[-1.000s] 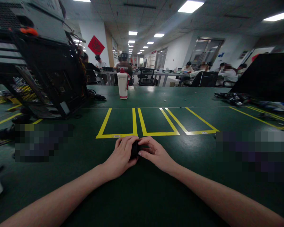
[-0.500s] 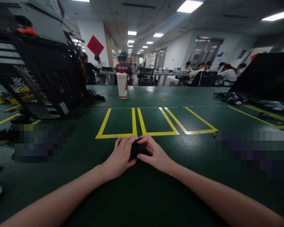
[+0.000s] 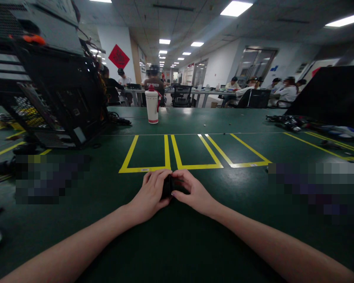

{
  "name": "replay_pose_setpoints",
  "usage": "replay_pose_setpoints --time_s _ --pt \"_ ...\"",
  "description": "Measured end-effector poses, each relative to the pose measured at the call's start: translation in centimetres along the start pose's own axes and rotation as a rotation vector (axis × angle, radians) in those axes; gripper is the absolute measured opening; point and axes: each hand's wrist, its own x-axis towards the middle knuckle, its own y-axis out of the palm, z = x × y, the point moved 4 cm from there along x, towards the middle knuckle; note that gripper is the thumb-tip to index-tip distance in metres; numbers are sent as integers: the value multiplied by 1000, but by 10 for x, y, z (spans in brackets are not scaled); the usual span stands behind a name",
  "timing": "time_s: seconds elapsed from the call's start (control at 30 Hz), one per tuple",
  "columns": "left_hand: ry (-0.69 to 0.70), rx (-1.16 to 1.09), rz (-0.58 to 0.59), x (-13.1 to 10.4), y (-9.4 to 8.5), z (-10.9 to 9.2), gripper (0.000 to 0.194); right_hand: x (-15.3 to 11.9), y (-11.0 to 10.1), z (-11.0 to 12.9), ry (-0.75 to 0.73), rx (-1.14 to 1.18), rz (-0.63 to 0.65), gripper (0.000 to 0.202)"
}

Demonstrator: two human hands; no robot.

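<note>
A small black block-shaped object (image 3: pixel 168 186), too dark and too covered to identify, sits low on the dark green table mat (image 3: pixel 177 243), pressed between both hands just short of the near edge of the yellow tape rectangles (image 3: pixel 149 153). The left hand (image 3: pixel 152 193) wraps its left side, fingers curled over the top and thumb tucked underneath, closed on it. The right hand (image 3: pixel 193 191) meets it from the other side, fingertips bent inward and pinching its right end, thumb low against the mat; how much of the object lies beneath that palm cannot be told. Both forearms run back to the near corners of the view. Straight beyond the hands, past the tape rectangles, a tall white plastic cup with a red lid and strap (image 3: pixel 152 104) stands upright, well apart. To the left a tilted black open-frame computer case (image 3: pixel 51 90) fills that side of the table, with cables trailing beside it. On the far right a loose tangle of black cables and small parts (image 3: pixel 289 122) lies before a large dark flat panel (image 3: pixel 333 96). Seated people (image 3: pixel 283 92) work at tables in the background.
</note>
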Motion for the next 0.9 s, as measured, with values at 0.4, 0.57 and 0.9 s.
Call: replay_pose_setpoints --time_s 0.4,0.57,0.9 --pt "10 -11 -4 0 -1 -1 57 0 -1 3 23 22 -8 28" --pt "4 -12 5 0 -2 -2 58 -1 -1 5 55 -44 -13 35" --pt "19 8 -16 0 -2 -3 56 -1 1 3 28 46 -2 24"
